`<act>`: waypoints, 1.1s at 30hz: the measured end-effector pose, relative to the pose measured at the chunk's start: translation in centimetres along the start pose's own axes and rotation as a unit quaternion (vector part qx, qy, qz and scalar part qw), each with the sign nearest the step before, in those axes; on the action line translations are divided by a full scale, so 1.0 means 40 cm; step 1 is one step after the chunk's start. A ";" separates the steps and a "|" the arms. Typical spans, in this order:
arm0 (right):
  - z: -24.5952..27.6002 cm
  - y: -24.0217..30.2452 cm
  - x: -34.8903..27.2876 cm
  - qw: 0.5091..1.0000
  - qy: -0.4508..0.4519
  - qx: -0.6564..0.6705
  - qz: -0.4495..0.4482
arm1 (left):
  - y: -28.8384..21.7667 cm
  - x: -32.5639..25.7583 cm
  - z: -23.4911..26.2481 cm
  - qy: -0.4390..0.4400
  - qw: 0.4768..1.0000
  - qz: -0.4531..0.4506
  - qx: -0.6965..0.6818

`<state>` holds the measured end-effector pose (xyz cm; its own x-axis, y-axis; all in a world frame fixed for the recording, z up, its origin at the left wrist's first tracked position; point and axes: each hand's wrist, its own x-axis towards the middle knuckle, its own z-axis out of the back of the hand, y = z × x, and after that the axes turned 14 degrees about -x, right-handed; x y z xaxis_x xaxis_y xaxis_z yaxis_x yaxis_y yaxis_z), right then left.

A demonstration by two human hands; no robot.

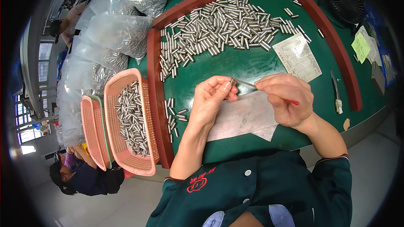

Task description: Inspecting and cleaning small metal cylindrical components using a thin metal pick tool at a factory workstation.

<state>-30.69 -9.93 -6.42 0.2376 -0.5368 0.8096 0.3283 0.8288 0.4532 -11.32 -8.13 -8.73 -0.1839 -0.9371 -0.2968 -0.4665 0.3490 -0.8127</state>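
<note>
Head view shows the left hand pinching a small silvery metal piece; the right hand, apart, grips a thin grey rod-shaped tool with red end.

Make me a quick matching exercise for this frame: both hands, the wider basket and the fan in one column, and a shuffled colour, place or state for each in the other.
Column one
1. Left hand
2. Right hand
3. Wider basket
4. Fan

Column two
A. Pink, with metal pins inside
B. Holding a thin tool
C. Black, at the upper right of the picture
D. Pinching a small metal piece

Right pairs: 1-D, 2-B, 3-A, 4-C
</note>
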 end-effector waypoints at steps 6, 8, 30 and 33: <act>-0.001 0.000 -0.002 0.999 0.000 -0.027 -0.017 | -0.004 -0.007 -0.016 -0.040 0.999 -0.032 0.019; -0.014 0.002 0.002 0.999 -0.009 -0.028 -0.016 | -0.005 -0.011 -0.021 -0.058 0.996 -0.053 0.052; 0.031 0.027 0.017 0.995 0.069 0.006 0.079 | -0.010 0.001 0.013 -0.089 0.985 -0.138 0.051; 0.009 -0.002 -0.001 0.999 -0.026 0.028 -0.018 | -0.013 0.009 0.004 -0.068 0.993 -0.099 -0.007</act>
<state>-31.05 -9.94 -6.36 0.1775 -0.5593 0.8097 0.2833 0.8170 0.5022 -10.99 -8.65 -8.49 0.0300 -0.9799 -0.1971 -0.4946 0.1569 -0.8549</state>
